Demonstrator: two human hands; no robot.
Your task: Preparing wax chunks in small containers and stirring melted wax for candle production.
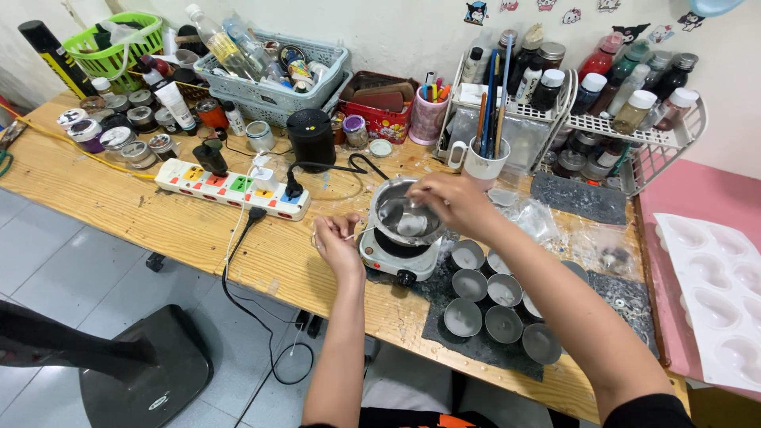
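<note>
Melting step: right hand [448, 202] fingers pinched over metal pot [404, 215] on small hotplate [396, 254], left hand [337, 242] pinching thin stick beside it near tabletop [158, 218] front edge; next likely stirring, steady pot.

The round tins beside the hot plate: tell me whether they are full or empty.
Filled. Each round tin on the dark mat shows a flat grey surface close to its rim; what the filling is cannot be told.

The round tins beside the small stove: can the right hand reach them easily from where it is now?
Probably yes. The right hand is over the metal pot, the round tins stand open just below its forearm, and nothing lies between.
</note>
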